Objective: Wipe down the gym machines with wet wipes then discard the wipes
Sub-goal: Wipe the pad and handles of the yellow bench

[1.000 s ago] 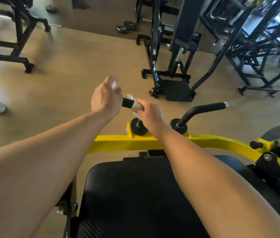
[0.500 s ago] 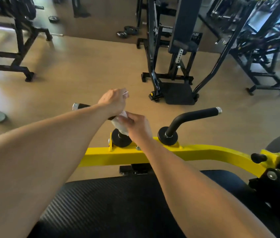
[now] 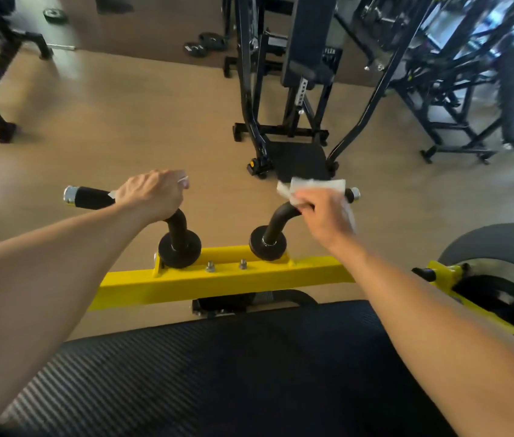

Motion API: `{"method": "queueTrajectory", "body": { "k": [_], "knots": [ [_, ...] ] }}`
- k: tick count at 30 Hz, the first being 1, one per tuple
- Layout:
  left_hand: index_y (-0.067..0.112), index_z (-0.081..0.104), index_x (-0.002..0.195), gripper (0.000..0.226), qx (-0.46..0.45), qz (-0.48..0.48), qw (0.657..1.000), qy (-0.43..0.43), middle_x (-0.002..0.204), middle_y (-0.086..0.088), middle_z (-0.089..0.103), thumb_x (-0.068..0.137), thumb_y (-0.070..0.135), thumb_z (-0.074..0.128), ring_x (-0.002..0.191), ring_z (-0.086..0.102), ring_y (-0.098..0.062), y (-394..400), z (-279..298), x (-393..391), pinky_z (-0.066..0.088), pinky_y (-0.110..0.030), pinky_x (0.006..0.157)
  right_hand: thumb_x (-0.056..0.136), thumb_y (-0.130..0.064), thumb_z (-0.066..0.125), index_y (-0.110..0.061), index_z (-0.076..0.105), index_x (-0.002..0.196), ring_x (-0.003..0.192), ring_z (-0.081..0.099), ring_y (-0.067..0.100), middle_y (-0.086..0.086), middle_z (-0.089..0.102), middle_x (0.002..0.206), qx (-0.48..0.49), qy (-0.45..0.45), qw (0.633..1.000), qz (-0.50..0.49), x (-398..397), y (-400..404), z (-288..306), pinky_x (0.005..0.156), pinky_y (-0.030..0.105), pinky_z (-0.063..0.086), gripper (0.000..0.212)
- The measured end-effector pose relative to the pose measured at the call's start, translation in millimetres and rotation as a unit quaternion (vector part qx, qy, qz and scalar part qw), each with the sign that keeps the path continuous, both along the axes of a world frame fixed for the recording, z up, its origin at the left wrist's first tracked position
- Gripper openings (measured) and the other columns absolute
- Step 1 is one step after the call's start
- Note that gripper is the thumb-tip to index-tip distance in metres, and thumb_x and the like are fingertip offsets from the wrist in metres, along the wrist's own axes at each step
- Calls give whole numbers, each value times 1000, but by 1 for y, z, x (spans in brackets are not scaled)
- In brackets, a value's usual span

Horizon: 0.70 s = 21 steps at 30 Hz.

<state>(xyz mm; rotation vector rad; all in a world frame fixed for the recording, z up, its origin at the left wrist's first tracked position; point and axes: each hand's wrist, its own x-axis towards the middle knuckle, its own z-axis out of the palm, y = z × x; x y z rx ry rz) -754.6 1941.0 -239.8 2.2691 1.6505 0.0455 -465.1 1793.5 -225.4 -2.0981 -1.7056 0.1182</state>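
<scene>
Right, down below sits the big black ribbed pad [image 3: 217, 373] of the machine, and across its far edge runs the yellow bar [image 3: 312, 271] that carries both handles on round black bases. Beyond that is tan floor [image 3: 107, 121] with another black machine [image 3: 296, 74] standing on it. Now the handles: the left handle [image 3: 91, 197] curves up from its base and runs outward to a silver end cap, and the left hand [image 3: 151, 197] is clenched round it near the bend, with a scrap of white wipe [image 3: 183, 179] peeking out past the fingers. Over on the other side, the right hand [image 3: 321, 216] is grasping the right handle [image 3: 280, 219] through a second wet wipe [image 3: 312, 187], which is draped over the top of the grip just short of its silver cap. So both wipes are on the handles, one in each hand, and this looks like mid-task wiping with the discard not yet done. To do it well, I'd judge the right hand should wrap the wipe fully round the grip and draw it out over the cap, then back down the curve to the base. The left should work outward too, since the stretch toward the cap lies bare beyond the hand. Twisting while sliding would cover the undersides.
</scene>
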Motion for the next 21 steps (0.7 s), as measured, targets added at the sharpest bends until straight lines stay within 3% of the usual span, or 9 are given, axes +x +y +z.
{"method": "queueTrajectory", "body": {
  "k": [1, 3, 6, 8, 10, 14, 17, 21],
  "knots": [
    [41, 59, 112, 26, 2, -1, 1000, 0, 96, 0, 65, 101, 33, 37, 81, 60, -26, -1, 0, 0, 48, -36, 64, 101, -27, 62, -19, 66, 132, 132, 54, 21, 1, 65, 135, -39, -18, 998, 43, 2, -6, -6, 114, 34, 35, 33],
    [41, 59, 112, 26, 6, -2, 1000, -2, 95, 1, 65, 101, 32, 37, 80, 60, -25, -2, 0, -1, 48, -35, 63, 99, -33, 63, -15, 67, 131, 137, 50, 17, 2, 64, 138, -29, -13, 995, 94, 3, -16, -11, 121, 40, 29, 37],
    [39, 59, 111, 26, 8, -1, 1000, -1, 93, 1, 64, 101, 31, 37, 81, 60, -26, -3, 3, 0, 47, -35, 63, 98, -27, 65, -16, 73, 121, 115, 61, 11, 3, 72, 122, 20, 65, 995, 72, 1, -15, 1, 104, 36, 48, 27],
    [40, 58, 110, 26, 9, 1, 1000, 3, 91, 1, 62, 102, 29, 36, 79, 59, -26, -5, 5, 1, 43, -35, 61, 96, -27, 69, -22, 69, 121, 103, 54, 5, -3, 64, 118, -1, 46, 997, 55, 1, -5, 9, 93, 31, 48, 25],
    [40, 58, 109, 25, 8, 8, 1000, 6, 90, 2, 61, 101, 28, 36, 79, 57, -25, -5, 6, 2, 39, -34, 59, 92, -29, 73, -25, 66, 124, 106, 48, 5, -7, 53, 121, -51, 10, 996, 73, 4, 6, 15, 93, 31, 44, 33],
    [38, 59, 110, 25, 14, 6, 1000, -6, 89, 2, 60, 100, 28, 37, 79, 57, -25, -4, 4, 1, 38, -34, 58, 92, -35, 71, -27, 59, 136, 117, 55, 18, -2, 62, 127, -176, -146, 968, 104, 11, 14, 23, 101, 41, 46, 46],
    [36, 59, 111, 25, 17, 1, 1000, -11, 89, 0, 62, 101, 29, 38, 77, 55, -25, -5, 5, 1, 38, -35, 60, 95, -23, 67, -22, 48, 142, 120, 58, 22, 3, 60, 131, -195, -293, 924, 148, 2, 16, 10, 106, 39, 46, 50],
    [34, 60, 112, 25, 31, -1, 1000, -5, 90, -3, 63, 102, 30, 38, 81, 56, -29, -9, 6, 2, 36, -35, 62, 97, -15, 59, -14, 49, 132, 114, 58, 23, 7, 58, 126, -219, -428, 853, 205, -20, 28, 1, 101, 37, 47, 37]
  ]
}}
